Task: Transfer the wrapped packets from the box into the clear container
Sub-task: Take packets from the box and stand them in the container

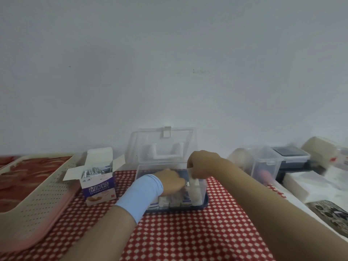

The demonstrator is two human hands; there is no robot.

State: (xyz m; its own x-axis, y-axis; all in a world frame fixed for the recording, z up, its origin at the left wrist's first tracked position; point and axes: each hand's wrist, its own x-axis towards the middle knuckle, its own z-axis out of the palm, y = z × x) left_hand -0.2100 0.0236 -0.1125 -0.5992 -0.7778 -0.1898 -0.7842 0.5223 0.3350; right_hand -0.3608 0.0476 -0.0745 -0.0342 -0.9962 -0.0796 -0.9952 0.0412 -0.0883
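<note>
A clear container with a dark blue base stands open in the middle of the table, its lid leaning back against the wall. Several wrapped packets stand inside along its front wall. My left hand, with a light blue wrist band, reaches down into the container onto the packets; its fingers are hidden. My right hand pinches a white packet upright at the container's right end. To the left stands the open purple-and-white box, with more packets sticking up in it.
A perforated cream tray lies at the left. At the right stand a smaller clear lidded tub, a dark-lidded box, white folded paper and blurred items. A red-and-white checked cloth covers the table.
</note>
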